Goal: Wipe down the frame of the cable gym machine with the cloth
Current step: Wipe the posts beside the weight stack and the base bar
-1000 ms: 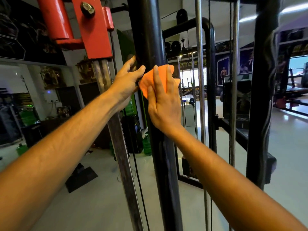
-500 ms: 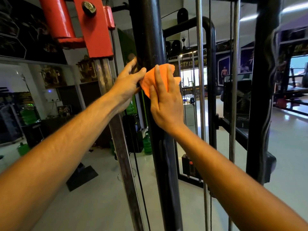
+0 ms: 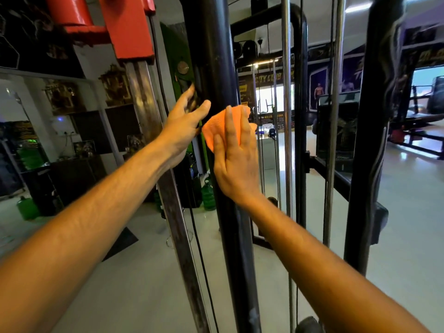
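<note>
A thick black upright post [image 3: 216, 56] of the cable machine frame rises through the middle of the view. My right hand [image 3: 236, 162] presses an orange cloth [image 3: 215, 129] flat against the post with straight fingers. My left hand [image 3: 183, 126] reaches to the post's left side, fingers spread and loosely bent; its thumb lies close to the cloth's upper left corner. Whether the left fingers touch the post is hidden behind the hand.
A worn steel guide bar [image 3: 153, 131] under a red carriage [image 3: 125, 25] stands left of the post. Chrome guide rods [image 3: 287, 116] and cables run on the right, then another black upright [image 3: 372, 140]. Green water jugs [image 3: 209, 193] sit on the floor behind.
Both hands and the cloth have slid a little down the post. My left thumb has come off the cloth, and the left fingers have spread.
</note>
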`<action>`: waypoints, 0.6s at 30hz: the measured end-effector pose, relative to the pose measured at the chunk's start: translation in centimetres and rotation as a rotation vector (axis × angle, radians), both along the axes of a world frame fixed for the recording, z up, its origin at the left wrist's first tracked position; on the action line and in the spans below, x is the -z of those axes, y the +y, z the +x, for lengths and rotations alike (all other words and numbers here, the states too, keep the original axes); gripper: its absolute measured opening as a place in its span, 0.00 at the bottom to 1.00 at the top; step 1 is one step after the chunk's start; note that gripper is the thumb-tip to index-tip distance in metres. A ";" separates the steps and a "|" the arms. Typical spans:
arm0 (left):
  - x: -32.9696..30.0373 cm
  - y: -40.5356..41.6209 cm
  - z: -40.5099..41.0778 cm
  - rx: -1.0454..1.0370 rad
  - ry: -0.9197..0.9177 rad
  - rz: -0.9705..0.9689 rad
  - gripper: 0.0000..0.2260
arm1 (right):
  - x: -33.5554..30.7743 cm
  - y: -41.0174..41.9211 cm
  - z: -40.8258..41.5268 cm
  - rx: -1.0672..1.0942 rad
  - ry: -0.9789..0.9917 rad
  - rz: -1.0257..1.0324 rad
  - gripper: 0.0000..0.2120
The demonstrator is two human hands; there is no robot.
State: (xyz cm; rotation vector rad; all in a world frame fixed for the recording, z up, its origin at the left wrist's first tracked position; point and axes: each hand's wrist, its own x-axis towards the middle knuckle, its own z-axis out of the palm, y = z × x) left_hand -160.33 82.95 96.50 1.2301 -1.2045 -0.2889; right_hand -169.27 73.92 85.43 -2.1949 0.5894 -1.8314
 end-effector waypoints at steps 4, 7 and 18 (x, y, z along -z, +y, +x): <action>1.7 -0.1 0.0 -0.005 0.020 -0.010 0.31 | 7.2 0.7 -0.1 0.021 0.017 0.004 0.33; 3.1 0.0 0.0 0.002 0.034 0.000 0.31 | 13.0 1.3 -0.5 0.002 0.061 0.095 0.35; 6.4 0.2 -0.1 -0.006 0.073 0.016 0.30 | 7.8 0.4 -0.3 0.001 0.018 0.030 0.31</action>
